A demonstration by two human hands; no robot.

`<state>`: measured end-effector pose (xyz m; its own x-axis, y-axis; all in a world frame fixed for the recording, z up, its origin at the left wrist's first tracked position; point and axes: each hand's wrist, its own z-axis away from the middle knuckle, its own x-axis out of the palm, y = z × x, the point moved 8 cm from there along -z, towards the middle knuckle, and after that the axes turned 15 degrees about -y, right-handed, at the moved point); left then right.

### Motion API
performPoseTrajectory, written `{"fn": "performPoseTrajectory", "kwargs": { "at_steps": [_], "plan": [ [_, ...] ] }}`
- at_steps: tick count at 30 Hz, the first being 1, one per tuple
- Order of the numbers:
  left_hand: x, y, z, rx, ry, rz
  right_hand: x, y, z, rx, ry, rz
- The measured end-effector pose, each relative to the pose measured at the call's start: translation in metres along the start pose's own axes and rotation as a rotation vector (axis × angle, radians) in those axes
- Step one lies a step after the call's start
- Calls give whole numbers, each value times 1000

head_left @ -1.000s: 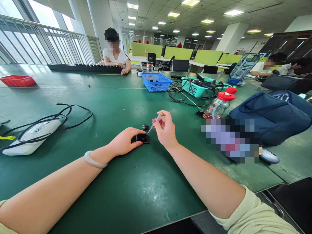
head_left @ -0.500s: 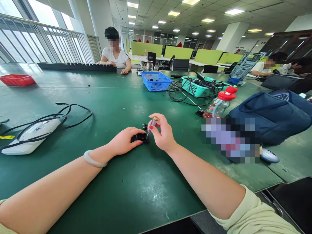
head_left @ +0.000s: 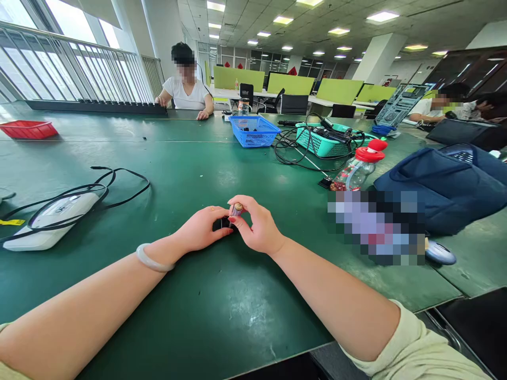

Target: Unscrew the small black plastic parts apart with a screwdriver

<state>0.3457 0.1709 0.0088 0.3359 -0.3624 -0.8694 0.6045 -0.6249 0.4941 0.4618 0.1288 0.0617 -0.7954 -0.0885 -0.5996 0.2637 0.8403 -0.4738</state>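
Observation:
In the head view, my left hand [head_left: 204, 228] is closed around a small black part [head_left: 221, 223] on the green table, its thumb and fingers gripping it from the left. What kind of part it is, I cannot make out. My right hand [head_left: 259, 224] pinches the short translucent handle of a screwdriver [head_left: 236, 209] between thumb and fingers. The screwdriver stands nearly upright over the right end of the black part. Its tip is hidden by my fingers, so whether it touches the part cannot be seen.
A white device [head_left: 55, 219] with a black cable lies left. Ahead are a blue basket [head_left: 255, 138], a teal basket [head_left: 322, 148] with cables, and a red tray [head_left: 27, 129]. A red-lidded bottle [head_left: 354, 171] and a navy bag [head_left: 431, 190] stand right. A person [head_left: 186, 92] sits opposite.
My right hand has moved slightly left and down, bringing the screwdriver from a tilt to nearly upright over the black part. My left hand stays put. Across the table, the long black strip has shifted left.

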Motion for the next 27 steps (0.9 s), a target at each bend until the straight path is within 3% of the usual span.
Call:
{"fn": "performPoseTrajectory", "kwargs": {
  "at_steps": [2,4,9,11,13,17,22,27],
  "plan": [
    [-1,0,0,-2,8,-2,1,1,0,7,0,-5],
    [-4,2,1,2,29,-9,-7,3,2,1,86,-46],
    [-16,8,5,5,147,-29,-42,18,16,12,525,-211],
    [-21,6,8,-47,217,-43,-47,28,20,67,614,-208],
    [-23,-2,8,-153,237,-75,-47,39,21,145,628,-191],
    [-15,-19,6,-346,137,-213,-43,64,26,302,608,-181],
    [-10,-22,5,-370,99,-302,-36,81,25,421,499,-204],
    [-9,-16,3,-316,95,-129,-33,79,24,439,473,-222]
  ]
}}
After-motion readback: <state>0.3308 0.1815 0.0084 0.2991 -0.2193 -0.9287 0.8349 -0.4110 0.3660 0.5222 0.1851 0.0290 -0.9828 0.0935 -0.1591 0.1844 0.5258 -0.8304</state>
